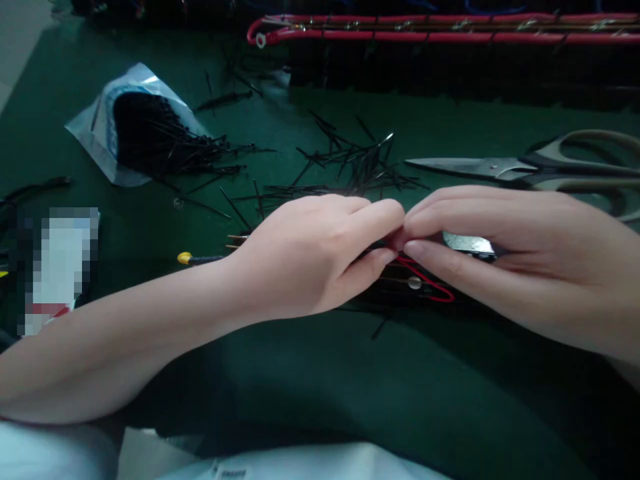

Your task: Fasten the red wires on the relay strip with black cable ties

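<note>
My left hand (320, 257) reaches in from the lower left, its thumb and fingers closed in a pinch. Fingertip to fingertip with it is my right hand (530, 260), also pinching. Whatever lies between the fingertips is hidden. Just below them a thin red wire (440, 297) loops out over a dark assembly with a small round pale part (415, 283). A shiny metal piece (467, 243) shows behind the right thumb. To the left, a black lead with a yellow tip (184, 258) sticks out from behind my left wrist.
Loose black cable ties (355, 160) lie scattered beyond the hands. An open plastic bag (107, 160) spills more of them. Scissors (465, 165) lie at the right, points leftward. Red cables (350, 37) run along the back of the green table (300, 387).
</note>
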A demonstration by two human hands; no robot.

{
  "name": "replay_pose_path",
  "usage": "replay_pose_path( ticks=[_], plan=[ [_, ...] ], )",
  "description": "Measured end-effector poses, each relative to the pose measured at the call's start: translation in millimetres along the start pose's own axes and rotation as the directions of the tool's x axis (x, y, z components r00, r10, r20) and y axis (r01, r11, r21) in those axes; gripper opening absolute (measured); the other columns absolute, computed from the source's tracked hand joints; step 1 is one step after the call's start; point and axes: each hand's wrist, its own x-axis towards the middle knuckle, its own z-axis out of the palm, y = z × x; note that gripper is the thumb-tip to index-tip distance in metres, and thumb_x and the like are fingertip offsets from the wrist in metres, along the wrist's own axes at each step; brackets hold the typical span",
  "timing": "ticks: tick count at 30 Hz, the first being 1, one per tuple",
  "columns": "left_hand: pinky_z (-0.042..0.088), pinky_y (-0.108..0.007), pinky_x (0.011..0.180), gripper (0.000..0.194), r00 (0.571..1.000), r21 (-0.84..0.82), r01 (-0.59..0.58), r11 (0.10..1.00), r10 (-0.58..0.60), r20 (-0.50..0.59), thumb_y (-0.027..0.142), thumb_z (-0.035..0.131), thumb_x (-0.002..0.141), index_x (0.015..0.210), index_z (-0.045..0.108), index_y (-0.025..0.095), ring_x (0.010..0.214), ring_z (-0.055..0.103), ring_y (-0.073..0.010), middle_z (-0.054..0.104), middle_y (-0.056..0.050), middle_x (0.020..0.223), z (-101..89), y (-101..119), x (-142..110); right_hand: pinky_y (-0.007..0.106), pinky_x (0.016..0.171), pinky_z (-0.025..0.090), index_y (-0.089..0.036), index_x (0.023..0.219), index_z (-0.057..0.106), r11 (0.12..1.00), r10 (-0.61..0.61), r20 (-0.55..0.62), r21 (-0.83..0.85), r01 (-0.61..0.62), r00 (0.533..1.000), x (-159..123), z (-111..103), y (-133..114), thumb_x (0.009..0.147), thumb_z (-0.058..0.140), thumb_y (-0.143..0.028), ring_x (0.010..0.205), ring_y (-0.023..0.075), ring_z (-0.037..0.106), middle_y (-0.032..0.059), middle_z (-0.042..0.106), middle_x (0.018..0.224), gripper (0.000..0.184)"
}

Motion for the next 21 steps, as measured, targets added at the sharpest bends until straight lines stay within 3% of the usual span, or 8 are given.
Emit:
replay_pose_path(
  ticks=[12,16,21],
  plan=[
    [0.050,-0.030,0.079,0.014,0.998,-0.018,-0.012,1.000,0.010,-0.062,0.022,0.054,0.105,0.107,0.067,0.018,0.090,0.070,-0.0186,0.076,-0.002,0.097,2.5,-2.0,-0.6,0.035,0.063,0.054,-0.027,0.086,0.074,0.999,0.035,0.006,-0.002,-0.035,0.999,2.2,0.7,-2.1,0.099,0.062,-0.038,0.071,0.0203,0.069,0.0028,0.077,0.083,0.021],
    [0.050,-0.026,0.076,0.010,0.997,-0.093,-0.027,0.995,0.020,-0.074,0.019,0.060,0.103,0.105,0.070,0.017,0.087,0.070,-0.0156,0.078,0.000,0.095,0.4,-3.9,0.8,0.035,0.064,0.055,-0.027,0.090,0.076,0.999,0.037,-0.002,-0.003,-0.037,0.999,2.3,1.0,-2.9,0.098,0.064,-0.038,0.073,0.0205,0.070,0.0024,0.079,0.086,0.018],
    [0.048,-0.021,0.071,0.015,0.997,-0.203,0.050,0.978,-0.062,-0.052,0.009,0.062,0.098,0.103,0.073,0.018,0.084,0.070,-0.0112,0.079,0.004,0.095,-4.0,-3.1,4.3,0.035,0.065,0.057,-0.028,0.093,0.076,0.999,0.027,-0.031,-0.022,-0.028,0.999,0.7,3.6,-0.9,0.094,0.066,-0.033,0.074,0.0200,0.072,0.0010,0.080,0.088,0.012]
  ],
)
